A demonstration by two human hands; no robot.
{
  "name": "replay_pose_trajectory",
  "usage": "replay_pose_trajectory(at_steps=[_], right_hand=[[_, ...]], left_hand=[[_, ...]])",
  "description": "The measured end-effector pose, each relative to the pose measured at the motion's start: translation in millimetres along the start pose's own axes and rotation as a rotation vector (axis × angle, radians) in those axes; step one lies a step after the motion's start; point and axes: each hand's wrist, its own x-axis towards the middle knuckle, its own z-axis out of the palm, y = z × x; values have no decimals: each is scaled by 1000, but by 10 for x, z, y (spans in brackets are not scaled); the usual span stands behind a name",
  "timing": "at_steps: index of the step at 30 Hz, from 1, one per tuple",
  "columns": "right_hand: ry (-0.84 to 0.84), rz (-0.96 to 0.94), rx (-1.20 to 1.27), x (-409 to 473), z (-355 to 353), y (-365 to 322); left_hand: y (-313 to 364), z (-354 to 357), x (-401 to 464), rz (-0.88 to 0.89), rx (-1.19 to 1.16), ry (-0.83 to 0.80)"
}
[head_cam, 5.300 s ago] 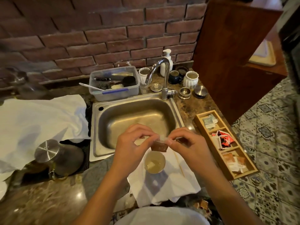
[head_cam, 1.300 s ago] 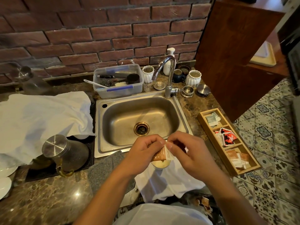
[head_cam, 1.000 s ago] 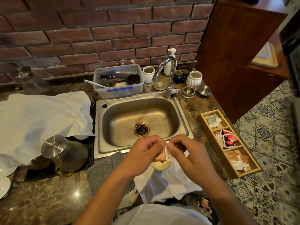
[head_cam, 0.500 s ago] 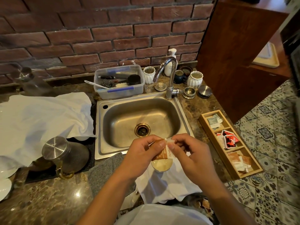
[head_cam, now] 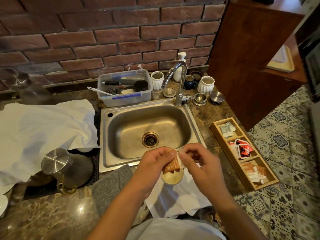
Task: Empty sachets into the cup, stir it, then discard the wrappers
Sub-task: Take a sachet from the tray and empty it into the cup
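A brown and white sachet (head_cam: 173, 165) hangs upright just above the cup (head_cam: 172, 178), pinched at its top edge by both hands. My left hand (head_cam: 152, 166) grips its left corner and my right hand (head_cam: 199, 163) grips its right corner. The small round cup holds pale liquid and stands on a white cloth (head_cam: 174, 198) in front of the sink; the sachet and my fingers cover its far rim. A wooden sachet tray (head_cam: 259, 186) with three compartments of sachets lies to the right.
A steel sink (head_cam: 149, 134) with a tap (head_cam: 179, 84) lies just beyond my hands. A lidded steel kettle (head_cam: 67, 167) stands at left on a black mat, beside a large white cloth (head_cam: 43, 129). A plastic tub (head_cam: 124, 89), jars and cups line the brick wall.
My hands have stayed over the cup, working the top of the sachet. The sachet hangs a little more upright than before. The view has shifted slightly.
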Motion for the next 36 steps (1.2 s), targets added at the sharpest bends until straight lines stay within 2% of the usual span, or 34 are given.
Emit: replay_pose_trajectory(at_steps=[3, 7, 11, 19, 24, 28, 31, 36], right_hand=[[-157, 170, 162, 66, -88, -5], [-231, 162, 243, 152, -120, -34], [-194, 121, 203, 180, -79, -65], [-106, -18, -88, 197, -20, -56], [39, -234, -240, 194, 62, -40], [156, -302, -203, 164, 148, 8], [118, -207, -95, 168, 155, -1], [-73, 103, 103, 194, 3, -2]], left_hand=[[0, -59, -1, 0, 77, -5], [-16, -70, -18, 9, 62, -27], [0, -77, -34, 32, 58, -58], [23, -75, 10, 110, 88, 0], [27, -12, 43, 65, -81, 18], [45, 43, 62, -31, -308, -39], [38, 54, 68, -64, -362, -35], [105, -41, 57, 29, -99, -12]])
